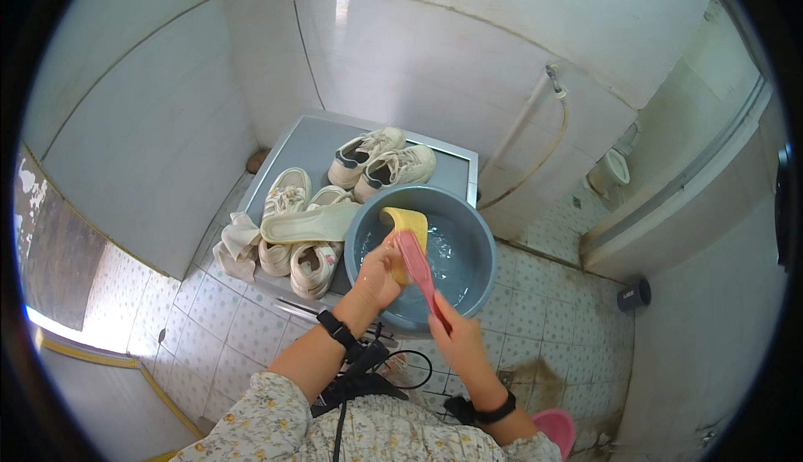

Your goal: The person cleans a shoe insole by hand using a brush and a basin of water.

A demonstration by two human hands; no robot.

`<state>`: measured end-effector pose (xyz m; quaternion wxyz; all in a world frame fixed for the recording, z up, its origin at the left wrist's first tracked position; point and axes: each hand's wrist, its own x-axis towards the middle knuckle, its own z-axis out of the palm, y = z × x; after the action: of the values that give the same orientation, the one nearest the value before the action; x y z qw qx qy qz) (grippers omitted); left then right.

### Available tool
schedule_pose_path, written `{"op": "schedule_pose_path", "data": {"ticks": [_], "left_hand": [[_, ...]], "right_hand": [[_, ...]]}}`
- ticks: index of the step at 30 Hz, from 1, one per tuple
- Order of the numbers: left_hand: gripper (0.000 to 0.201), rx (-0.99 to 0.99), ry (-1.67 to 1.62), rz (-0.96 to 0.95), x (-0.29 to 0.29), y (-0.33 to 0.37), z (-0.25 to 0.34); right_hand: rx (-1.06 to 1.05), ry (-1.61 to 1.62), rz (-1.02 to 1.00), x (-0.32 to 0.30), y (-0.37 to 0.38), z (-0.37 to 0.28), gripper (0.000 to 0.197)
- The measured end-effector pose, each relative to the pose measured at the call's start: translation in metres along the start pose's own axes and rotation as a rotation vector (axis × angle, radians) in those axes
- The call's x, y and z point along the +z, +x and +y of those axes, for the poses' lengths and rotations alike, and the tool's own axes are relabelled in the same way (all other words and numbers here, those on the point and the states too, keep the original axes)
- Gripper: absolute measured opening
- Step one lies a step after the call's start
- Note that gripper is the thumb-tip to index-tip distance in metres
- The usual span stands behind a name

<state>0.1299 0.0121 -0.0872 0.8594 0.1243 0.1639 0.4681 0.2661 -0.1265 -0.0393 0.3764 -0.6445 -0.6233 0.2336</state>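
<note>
Over a grey-blue basin [487, 253] with water in it, my left hand [381, 274] is closed on a curved yellow insole [411, 221]. My right hand [457, 334] grips the handle of a pink brush [416, 265]. The brush head lies against the insole, close to my left fingers, and hides part of it. Left of the basin, a pale insole [309, 224] rests across a pair of white shoes [287, 190]. Behind the basin stands another pair of off-white sneakers [396, 171] with dark linings.
Everything stands on a grey-topped appliance [322, 134] against the tiled wall. A pale cloth [238, 244] hangs at its left edge. A hose [548, 148] runs down from a wall tap. A pink basin [554, 428] sits at lower right, and a dark cup-shaped container [634, 295] by the right wall.
</note>
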Motion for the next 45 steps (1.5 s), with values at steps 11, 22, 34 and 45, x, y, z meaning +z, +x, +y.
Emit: {"op": "schedule_pose_path", "data": {"ticks": [11, 22, 34, 45], "left_hand": [[0.074, -0.092, 0.065, 0.279, -0.001, 0.008, 0.001], [0.047, -0.119, 0.012, 0.189, -0.004, 0.009, 0.005], [0.047, -0.233, -0.005, -0.03, -0.01, 0.009, 0.002], [0.047, -0.302, -0.092, -0.099, -0.013, 0.006, 0.001]], "right_hand": [[-0.126, -0.278, -0.029, 0.001, -0.003, -0.023, 0.041], [-0.215, -0.379, 0.047, 0.006, -0.022, -0.009, 0.043], [-0.313, -0.379, 0.096, -0.026, -0.054, 0.027, 0.046], [-0.49, -0.513, 0.086, -0.056, -0.014, 0.056, 0.043]]}}
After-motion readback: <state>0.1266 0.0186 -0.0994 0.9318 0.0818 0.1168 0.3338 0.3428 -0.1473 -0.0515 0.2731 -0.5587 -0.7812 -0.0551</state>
